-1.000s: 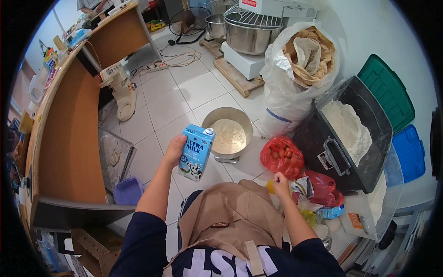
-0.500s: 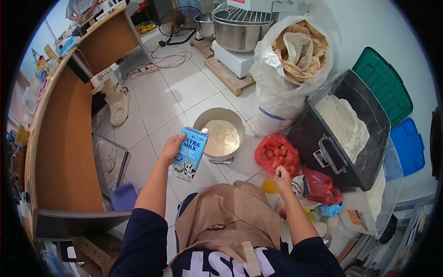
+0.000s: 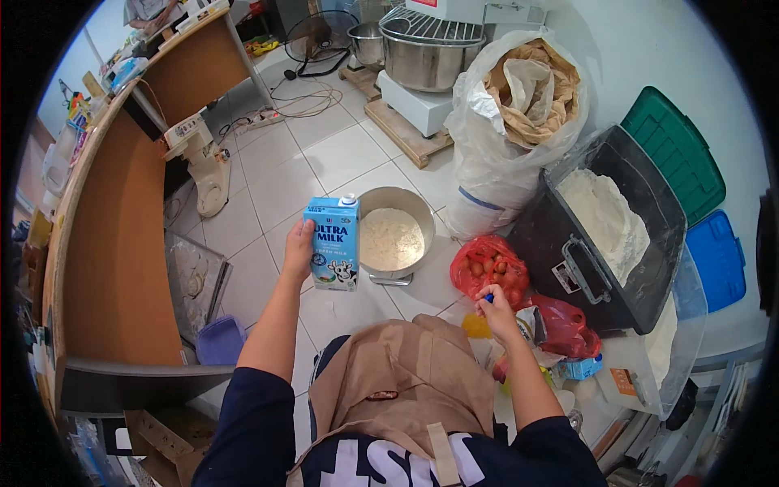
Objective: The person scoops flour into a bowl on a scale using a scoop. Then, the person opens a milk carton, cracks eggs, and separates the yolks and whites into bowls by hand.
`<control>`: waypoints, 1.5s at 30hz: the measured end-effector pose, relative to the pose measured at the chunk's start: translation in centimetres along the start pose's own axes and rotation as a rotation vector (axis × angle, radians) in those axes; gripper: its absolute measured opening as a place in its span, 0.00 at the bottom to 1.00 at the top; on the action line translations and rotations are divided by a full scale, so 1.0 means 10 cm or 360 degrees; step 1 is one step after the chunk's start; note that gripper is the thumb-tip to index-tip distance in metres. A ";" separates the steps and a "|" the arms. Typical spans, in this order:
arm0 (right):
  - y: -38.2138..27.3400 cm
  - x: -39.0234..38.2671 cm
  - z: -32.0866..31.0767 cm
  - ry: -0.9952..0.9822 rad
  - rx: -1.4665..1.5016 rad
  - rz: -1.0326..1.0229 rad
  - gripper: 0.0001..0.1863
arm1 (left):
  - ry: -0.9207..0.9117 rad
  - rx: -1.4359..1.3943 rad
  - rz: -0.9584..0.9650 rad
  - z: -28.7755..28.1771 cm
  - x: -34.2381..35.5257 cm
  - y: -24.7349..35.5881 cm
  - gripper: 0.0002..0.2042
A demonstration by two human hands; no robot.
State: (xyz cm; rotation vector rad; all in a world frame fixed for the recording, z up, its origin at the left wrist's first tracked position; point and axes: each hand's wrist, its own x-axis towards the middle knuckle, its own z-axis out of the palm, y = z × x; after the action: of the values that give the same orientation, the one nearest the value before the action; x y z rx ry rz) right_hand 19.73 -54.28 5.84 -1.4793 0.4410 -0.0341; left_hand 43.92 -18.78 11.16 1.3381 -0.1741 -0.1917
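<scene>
Gripping the milk carton (image 3: 334,247) upright, likely so nothing spilled, my left hand (image 3: 299,250) curled round its side | bowl (image 3: 393,237) sat lower, right of that grip | my right hand (image 3: 500,313) pinched a small blue thing (image 3: 488,298)

Left hand, bare (image 3: 299,250): one, raised forward of the torso; fingers bent in a grip, thumb up along the near side. Left forearm, bare and slender (image 3: 274,325): one, reaching forward and slightly inward from a short navy fabric sleeve (image 3: 253,426). Right hand, bare (image 3: 497,312): one, lower in view and nearer the body, well apart from its fellow; fingers curled inward in a small, pinching grip. Right forearm, bare (image 3: 531,377): one, angled forward and inward from a matching short navy fabric sleeve (image 3: 556,450).
</scene>
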 end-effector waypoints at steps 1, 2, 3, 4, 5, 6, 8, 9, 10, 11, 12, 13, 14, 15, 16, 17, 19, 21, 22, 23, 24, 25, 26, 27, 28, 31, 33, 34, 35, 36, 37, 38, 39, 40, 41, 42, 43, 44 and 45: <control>-0.05 -0.02 0.02 -0.0013 0.0035 0.0023 0.09 | 0.0002 -0.0002 0.0006 0.01 0.01 0.03 0.20; -0.08 -0.03 0.03 -0.0027 0.0071 0.0047 0.08 | -0.0007 0.0007 0.0036 0.01 0.02 0.05 0.20; -0.09 -0.03 0.04 -0.0030 0.0070 0.0042 0.08 | -0.0016 0.0016 0.0066 0.02 0.03 0.08 0.20; -0.08 -0.03 0.03 -0.0042 0.0085 0.0032 0.07 | -0.0021 0.0014 0.0067 0.06 0.03 0.11 0.20; -0.07 -0.03 0.02 -0.0054 0.0100 0.0022 0.07 | -0.0062 0.0018 0.0050 0.09 0.04 0.14 0.20; -0.05 -0.04 0.01 -0.0048 0.0100 0.0021 0.07 | -0.0105 0.0023 0.0032 0.12 0.04 0.17 0.20; -0.06 -0.05 0.02 -0.0055 0.0125 0.0034 0.08 | -0.0057 0.0122 0.0013 0.10 0.05 0.17 0.20; -0.06 -0.06 0.03 -0.0056 0.0126 0.0033 0.08 | -0.0011 0.0220 -0.0010 0.10 0.06 0.15 0.20; -0.06 -0.07 0.02 -0.0063 0.0097 0.0040 0.08 | -0.0011 0.0220 -0.0007 0.07 0.08 0.12 0.20; -0.07 -0.07 0.01 -0.0070 0.0069 0.0049 0.08 | 0.0013 0.0333 -0.0075 0.04 0.11 0.09 0.20; -0.07 -0.07 0.01 -0.0072 0.0069 0.0048 0.08 | 0.0036 0.0447 -0.0144 0.00 0.12 0.07 0.19; -0.08 -0.08 -0.01 -0.0068 0.0061 0.0072 0.08 | 0.0032 0.0447 -0.0147 0.00 0.13 0.06 0.19; -0.09 -0.08 -0.02 -0.0065 0.0054 0.0098 0.08 | 0.0028 0.0535 -0.0192 0.01 0.14 0.05 0.20; -0.09 -0.09 -0.03 -0.0061 0.0056 0.0102 0.08 | 0.0025 0.0624 -0.0237 0.01 0.14 0.03 0.21; -0.11 -0.09 -0.03 -0.0056 0.0072 0.0111 0.08 | 0.0024 0.0626 -0.0237 -0.01 0.14 0.00 0.21; -0.12 -0.09 -0.02 -0.0051 0.0088 0.0121 0.08 | 0.0033 0.0654 -0.0240 -0.03 0.14 -0.03 0.21; -0.10 -0.08 -0.01 -0.0039 0.0154 0.0097 0.08 | 0.0040 0.0682 -0.0244 -0.06 0.15 -0.09 0.22; -0.08 -0.06 -0.01 -0.0027 0.0219 0.0073 0.07 | 0.0061 0.0785 -0.0302 -0.09 0.15 -0.13 0.23; -0.07 -0.05 -0.02 -0.0044 0.0197 0.0057 0.07 | 0.0056 0.0785 -0.0303 -0.09 0.15 -0.13 0.23; -0.06 -0.04 -0.03 -0.0061 0.0174 0.0041 0.07 | 0.0048 0.0768 -0.0330 -0.08 0.15 -0.13 0.23; -0.05 -0.04 -0.03 -0.0057 0.0174 0.0043 0.07 | 0.0040 0.0751 -0.0356 -0.07 0.15 -0.14 0.23; -0.05 -0.04 -0.03 -0.0059 0.0201 0.0055 0.07 | 0.0040 0.0751 -0.0357 -0.07 0.15 -0.14 0.23; -0.05 -0.04 -0.03 -0.0061 0.0227 0.0068 0.06 | 0.0040 0.0747 -0.0330 -0.07 0.14 -0.15 0.22; -0.06 -0.04 -0.03 -0.0062 0.0226 0.0068 0.06 | 0.0041 0.0743 -0.0304 -0.07 0.13 -0.15 0.22; -0.08 -0.04 -0.02 -0.0048 0.0275 0.0095 0.06 | 0.0043 0.0743 -0.0305 -0.08 0.12 -0.15 0.22; -0.09 -0.03 -0.01 -0.0038 0.0372 0.0089 0.06 | 0.0091 0.0684 -0.0120 -0.09 0.07 -0.14 0.21; -0.10 -0.01 -0.02 -0.0041 0.0417 0.0051 0.06 | 0.0185 0.0469 -0.0002 -0.06 0.04 -0.11 0.22; -0.12 -0.01 -0.02 -0.0033 0.0472 0.0024 0.06 | 0.0189 0.0465 -0.0002 -0.03 0.02 -0.08 0.22; -0.14 -0.01 -0.02 -0.0026 0.0527 -0.0005 0.07 | 0.0174 0.0325 0.0086 0.01 0.00 -0.04 0.23; -0.17 -0.01 -0.02 -0.0029 0.0521 -0.0008 0.07 | 0.0159 0.0184 0.0175 0.05 -0.02 0.01 0.24; -0.23 -0.01 0.00 -0.0072 0.0457 0.0042 0.08 | 0.0166 0.0182 0.0182 0.08 -0.06 0.09 0.24; -0.31 -0.02 0.03 -0.0113 0.0392 0.0091 0.08 | 0.0095 0.0059 0.0243 0.11 -0.10 0.16 0.24; -0.41 -0.02 0.07 -0.0121 0.0387 0.0084 0.08 | 0.0022 -0.0065 0.0306 0.13 -0.14 0.24 0.24; -0.55 -0.04 0.16 -0.0172 0.0336 0.0032 0.09 | 0.0033 -0.0066 0.0318 0.13 -0.19 0.32 0.24; -0.69 -0.06 0.24 -0.0221 0.0287 -0.0016 0.10 | -0.0009 -0.0059 0.0338 0.12 -0.24 0.36 0.25; -0.83 -0.07 0.32 -0.0234 0.0281 -0.0022 0.10 | -0.0050 -0.0052 0.0360 0.11 -0.29 0.41 0.27; -0.97 -0.09 0.40 -0.0264 0.0263 -0.0211 0.11 | -0.0045 -0.0057 0.0369 0.14 -0.34 0.47 0.27; -1.11 -0.10 0.47 -0.0289 0.0245 -0.0401 0.12 | -0.0121 -0.0057 0.0382 0.17 -0.41 0.53 0.29; -1.24 -0.10 0.52 -0.0291 0.0238 -0.0410 0.12 | -0.0198 -0.0058 0.0396 0.22 -0.48 0.58 0.31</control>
State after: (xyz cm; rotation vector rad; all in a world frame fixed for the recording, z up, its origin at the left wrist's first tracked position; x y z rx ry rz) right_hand 23.43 -50.36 18.21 -1.3699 0.0959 -0.1327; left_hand 38.98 -18.42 17.21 1.2567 -0.4376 -0.0671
